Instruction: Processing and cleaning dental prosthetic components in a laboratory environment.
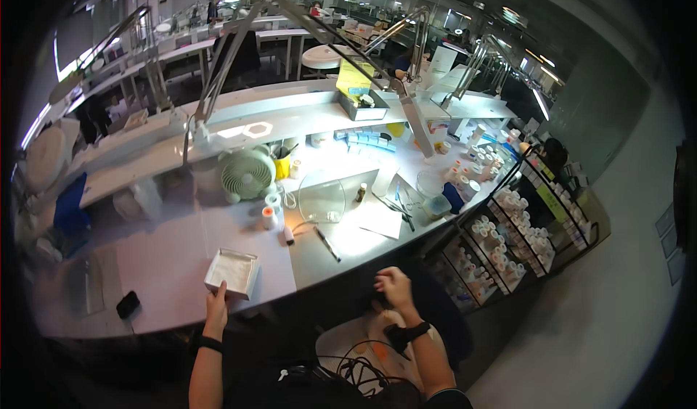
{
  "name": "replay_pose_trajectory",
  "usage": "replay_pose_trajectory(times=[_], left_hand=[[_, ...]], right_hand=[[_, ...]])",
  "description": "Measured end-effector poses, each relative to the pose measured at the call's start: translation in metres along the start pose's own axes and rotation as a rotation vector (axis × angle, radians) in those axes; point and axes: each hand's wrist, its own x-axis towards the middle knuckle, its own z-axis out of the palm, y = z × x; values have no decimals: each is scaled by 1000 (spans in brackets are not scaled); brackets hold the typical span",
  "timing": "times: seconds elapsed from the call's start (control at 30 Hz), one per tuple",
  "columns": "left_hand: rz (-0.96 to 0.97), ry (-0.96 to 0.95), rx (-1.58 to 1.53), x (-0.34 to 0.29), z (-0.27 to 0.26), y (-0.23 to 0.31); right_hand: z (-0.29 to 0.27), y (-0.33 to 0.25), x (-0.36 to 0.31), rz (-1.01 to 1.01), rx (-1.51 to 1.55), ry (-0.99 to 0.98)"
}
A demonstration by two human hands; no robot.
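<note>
My left hand [215,309] grips the near edge of a small open-topped white box [234,272] at the front edge of the bench. Inside the box lies a pale, flat surface. My right hand [394,288] is off the bench, in front of its edge, with its fingers curled in. What those fingers hold, if anything, is too small to make out. On the bench between and beyond my hands lie a black pen [327,244] and a sheet of white paper [381,220]. White-and-orange thread spools [269,217] stand beyond the box.
A green desk fan [248,173] stands behind the spools. To its right is a clear round disc [322,198]. A dark phone-like object [128,304] lies at the front left. A black rack of spools [501,242] stands at right. A lamp arm [417,122] hangs over the bench.
</note>
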Motion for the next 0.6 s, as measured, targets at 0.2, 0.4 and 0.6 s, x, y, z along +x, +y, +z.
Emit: replay_pose_trajectory(times=[0.2,0.4,0.6], left_hand=[[-251,351,327,8,6,29],[108,489,599,-22,43,27],[165,494,370,-20,55,18]], right_hand=[[-101,161,40,471,-95,301],[-123,158,23,582,-733,283],[-192,199,-16,895,-637,421]])
